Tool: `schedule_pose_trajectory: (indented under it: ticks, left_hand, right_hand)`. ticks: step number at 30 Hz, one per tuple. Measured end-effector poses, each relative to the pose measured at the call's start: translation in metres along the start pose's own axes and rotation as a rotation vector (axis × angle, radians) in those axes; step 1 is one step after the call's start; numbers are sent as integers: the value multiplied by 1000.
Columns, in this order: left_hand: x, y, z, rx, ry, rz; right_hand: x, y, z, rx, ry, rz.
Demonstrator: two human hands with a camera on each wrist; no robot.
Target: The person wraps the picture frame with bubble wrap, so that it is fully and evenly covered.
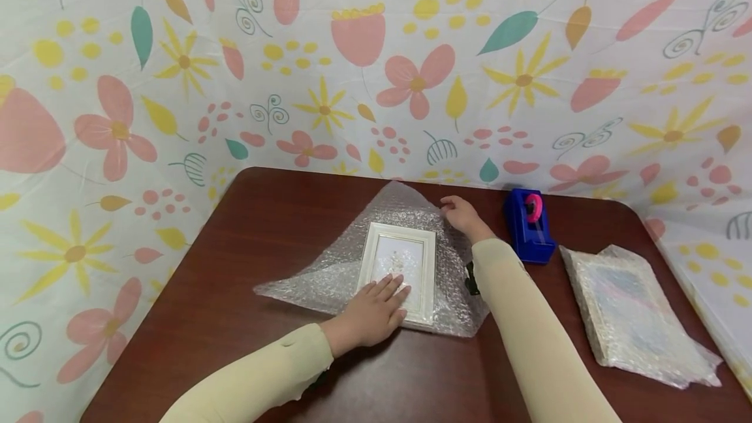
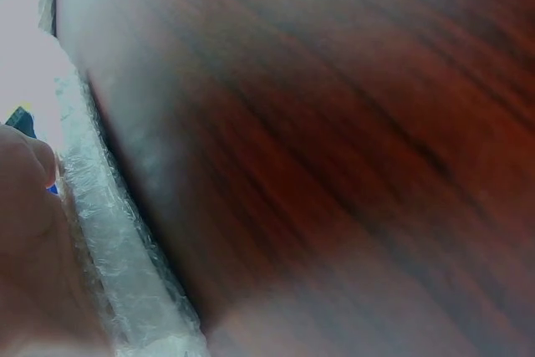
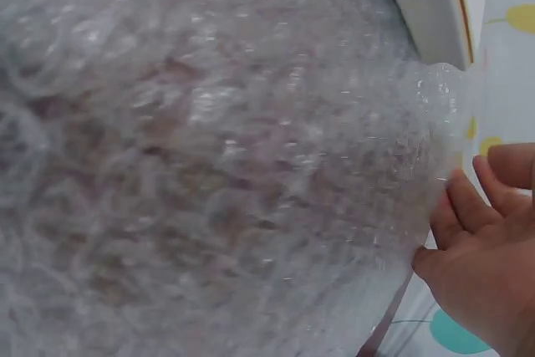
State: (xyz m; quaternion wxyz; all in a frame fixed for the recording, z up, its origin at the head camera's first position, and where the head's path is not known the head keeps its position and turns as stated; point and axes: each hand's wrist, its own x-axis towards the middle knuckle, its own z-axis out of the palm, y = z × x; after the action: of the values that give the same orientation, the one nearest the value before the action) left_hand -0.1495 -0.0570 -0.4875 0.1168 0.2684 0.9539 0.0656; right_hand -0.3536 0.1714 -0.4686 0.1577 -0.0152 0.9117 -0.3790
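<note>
A white picture frame [image 1: 431,273] lies face up on a sheet of bubble wrap [image 1: 337,266] set cornerwise on the table. My left hand [image 1: 376,309] rests on the lower part of the frame, fingers extended over its glass. At the sheet's far right side, my right hand [image 1: 464,217] pinches the edge of the wrap. The right wrist view has the right hand's fingers [image 3: 464,206] at that edge, with the wrap raised and a corner of the frame [image 3: 443,6] above. Left of the left wrist view, a folded wrap edge [image 2: 125,240] runs beside the left hand [image 2: 38,248].
A blue tape dispenser [image 1: 529,234] with a pink roll stands beyond the right forearm. At the right lies a flat package [image 1: 640,318] in bubble wrap. A flower-patterned curtain [image 1: 364,96] borders the dark wooden table [image 1: 235,266] at the back and sides.
</note>
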Motion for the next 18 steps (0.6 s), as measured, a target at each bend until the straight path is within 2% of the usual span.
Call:
schedule_pose_trajectory:
  ticks: [4,8,10,14,18]
  left_hand:
    - [2,0,3,7,-5,-6]
    - [2,0,2,-1,-6,-8]
    - [1,0,2,-3,-1,-5]
    - [-1,1,-1,-8,-3,-4]
    - [-3,4,-6,-9,-3,-1]
  right_hand:
    - [-2,-5,-3,-10,11,16]
    - [-6,-12,-6,-85,-7,-11]
    - [-6,-15,-7,-80,-3,-28]
    - [-7,-22,-8,-34,6,-95]
    - [-12,-34,-9,-72,-37,-195]
